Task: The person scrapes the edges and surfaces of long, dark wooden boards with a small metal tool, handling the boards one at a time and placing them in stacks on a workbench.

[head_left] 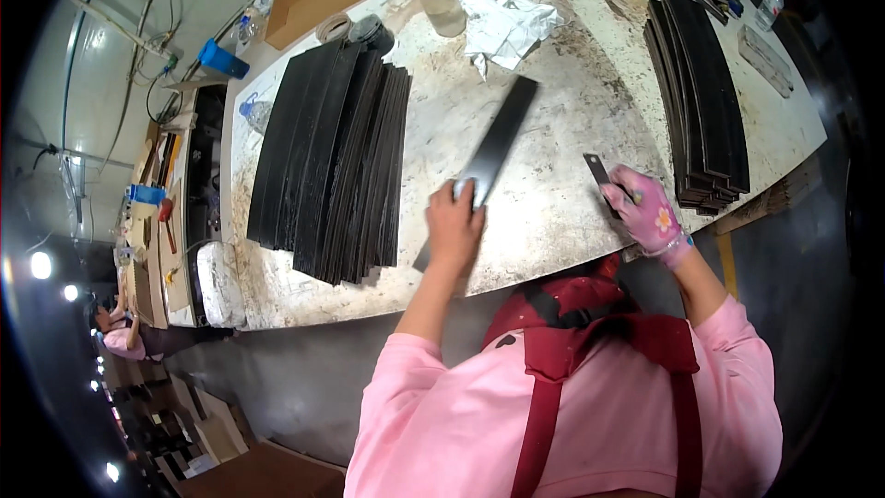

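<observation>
Left of the loose strip [503, 132], which is over the surface [572, 120], stands the bigger stack [324, 161]. The left hand [454, 232], the nearer one, has its grip clamped on this strip (its long axis points away and rightward). Right of the strip, the right hand [648, 212] has its grip closed around a flat tool [597, 171]; farther right of the strip lies the smaller stack [708, 92].

A long, flat, black strip [510, 120], slightly blurred and shiny midway, slanted over the table [572, 83], its far end toward the right. To its right, a short dark tool [596, 169] with a holed tip pointed up-left.
</observation>
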`<state>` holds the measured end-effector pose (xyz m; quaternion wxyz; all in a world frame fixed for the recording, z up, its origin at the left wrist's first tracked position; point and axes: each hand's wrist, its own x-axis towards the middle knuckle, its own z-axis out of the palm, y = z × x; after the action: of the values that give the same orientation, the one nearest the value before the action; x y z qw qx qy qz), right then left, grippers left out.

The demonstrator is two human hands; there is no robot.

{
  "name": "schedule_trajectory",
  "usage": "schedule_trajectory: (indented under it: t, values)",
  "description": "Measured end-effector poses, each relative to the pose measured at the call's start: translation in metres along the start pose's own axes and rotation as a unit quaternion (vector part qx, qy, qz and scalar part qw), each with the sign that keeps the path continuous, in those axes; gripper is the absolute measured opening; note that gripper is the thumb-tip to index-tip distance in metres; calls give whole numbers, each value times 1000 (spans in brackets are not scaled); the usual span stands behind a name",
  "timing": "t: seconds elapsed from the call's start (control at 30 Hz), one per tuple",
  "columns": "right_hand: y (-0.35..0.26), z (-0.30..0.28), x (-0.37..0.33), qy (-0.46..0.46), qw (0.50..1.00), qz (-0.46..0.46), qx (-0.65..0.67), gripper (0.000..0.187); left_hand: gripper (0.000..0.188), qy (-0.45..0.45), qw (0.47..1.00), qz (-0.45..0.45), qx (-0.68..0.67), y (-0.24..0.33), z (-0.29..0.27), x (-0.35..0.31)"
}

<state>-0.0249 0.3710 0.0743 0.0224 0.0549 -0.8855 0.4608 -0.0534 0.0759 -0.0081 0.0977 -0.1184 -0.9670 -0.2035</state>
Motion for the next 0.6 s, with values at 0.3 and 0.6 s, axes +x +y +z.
schedule_trajectory:
  t: [0.3,0.6]
  values:
    - [1,-75,-42,64,990,-86,-93,15,39,6,999,18,48,-13,-4,38]
    - [129,-186,-50,352,918,110,147,28,79,-327,770,-116,-536,247,80,102]
